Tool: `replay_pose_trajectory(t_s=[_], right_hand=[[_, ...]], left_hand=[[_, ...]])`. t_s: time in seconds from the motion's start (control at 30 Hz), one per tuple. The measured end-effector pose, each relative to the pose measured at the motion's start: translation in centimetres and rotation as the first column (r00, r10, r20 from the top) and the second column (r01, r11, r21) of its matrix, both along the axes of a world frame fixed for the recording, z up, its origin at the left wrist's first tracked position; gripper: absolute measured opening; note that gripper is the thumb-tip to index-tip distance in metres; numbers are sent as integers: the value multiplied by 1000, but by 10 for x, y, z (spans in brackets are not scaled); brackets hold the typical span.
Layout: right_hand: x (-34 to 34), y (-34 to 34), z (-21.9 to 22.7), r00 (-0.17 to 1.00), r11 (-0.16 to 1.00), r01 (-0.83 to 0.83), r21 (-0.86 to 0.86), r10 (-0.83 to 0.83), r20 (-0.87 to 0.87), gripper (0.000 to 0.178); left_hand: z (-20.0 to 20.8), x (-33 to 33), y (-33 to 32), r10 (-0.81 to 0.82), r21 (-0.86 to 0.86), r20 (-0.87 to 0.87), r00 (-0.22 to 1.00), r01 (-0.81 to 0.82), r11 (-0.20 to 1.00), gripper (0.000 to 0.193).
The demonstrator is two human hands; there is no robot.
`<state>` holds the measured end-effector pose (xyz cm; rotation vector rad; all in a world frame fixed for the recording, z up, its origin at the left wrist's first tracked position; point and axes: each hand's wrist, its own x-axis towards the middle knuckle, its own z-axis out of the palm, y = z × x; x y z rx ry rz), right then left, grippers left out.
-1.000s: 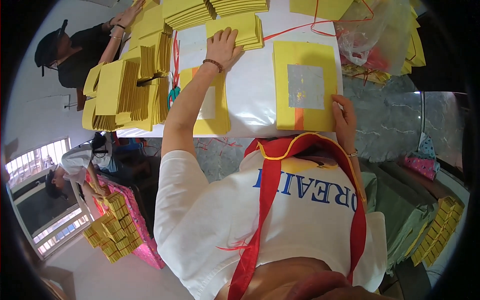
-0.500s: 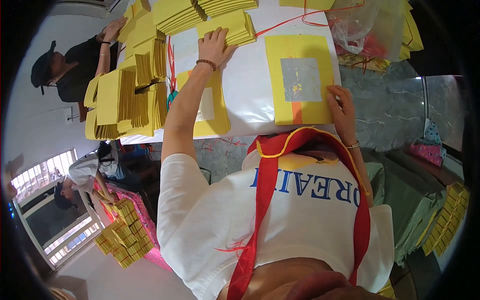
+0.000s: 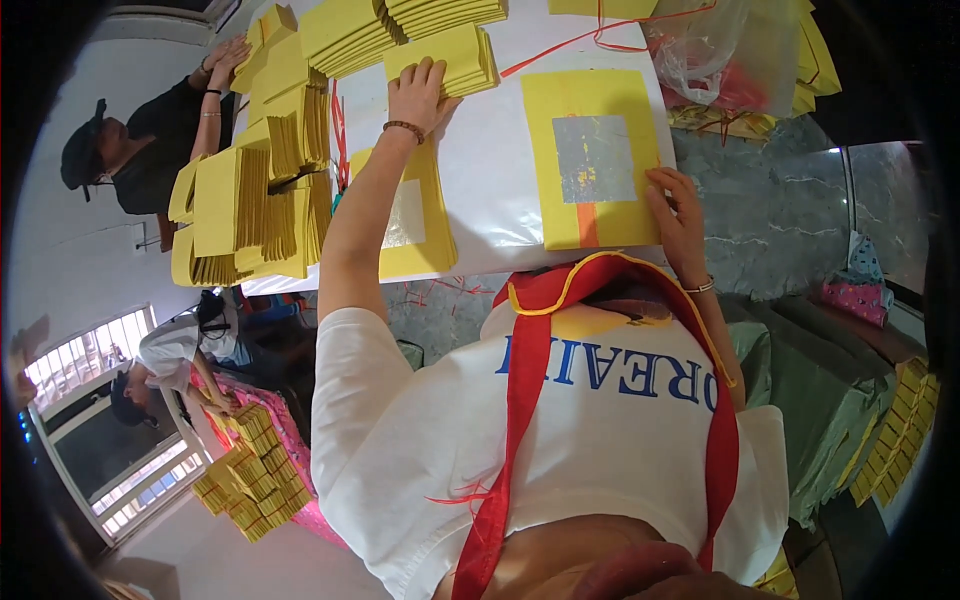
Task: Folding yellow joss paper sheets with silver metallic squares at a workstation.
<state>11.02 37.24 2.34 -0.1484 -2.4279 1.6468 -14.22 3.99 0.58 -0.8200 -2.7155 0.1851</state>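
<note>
My left hand (image 3: 418, 98) lies with fingers outstretched on the near side of a folded stack of yellow paper (image 3: 455, 58) at the table's far side. Below that wrist is a flat yellow pile (image 3: 425, 215) with a silver square, partly covered by my forearm. My right hand (image 3: 680, 215) rests at the right edge of another flat stack of yellow sheets (image 3: 548, 150), its fingers loosely bent and nothing visible in them. This stack bears a silver square (image 3: 592, 160) with gold flecks and an orange strip (image 3: 588, 225) below it.
Many folded yellow bundles (image 3: 225, 200) crowd the white table's (image 3: 490, 190) left side. Red strings (image 3: 560, 52) lie at the back, beside a clear plastic bag (image 3: 700, 50). A co-worker (image 3: 150, 150) reaches in at left; another (image 3: 185, 345) handles yellow bundles. Green-wrapped packages (image 3: 830, 400) stand at right.
The view has shifted slightly. Both hands stay at the same paper stacks, with hardly any visible movement.
</note>
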Motion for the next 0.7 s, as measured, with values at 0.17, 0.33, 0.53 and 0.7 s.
replay_pose_trajectory(t_s=[0.17,0.33,0.53,0.7], right_hand=[[-2,-2,7,999,995,43,-89,-42,14,24],[-4,0,2,999,991,28,-131,-25,22,24],[-4,-1,7,999,986,24,-167,-17,46,23],[-1,0,7,997,996,21,85,-14,-74,26]], left_hand=[[11,-3,-1,4,31,62,998,-6,999,70],[15,-2,-5,-10,101,23,1000,8,995,69],[24,17,3,-47,377,-10,999,48,925,56],[55,100,50,-358,714,152,921,148,685,29]])
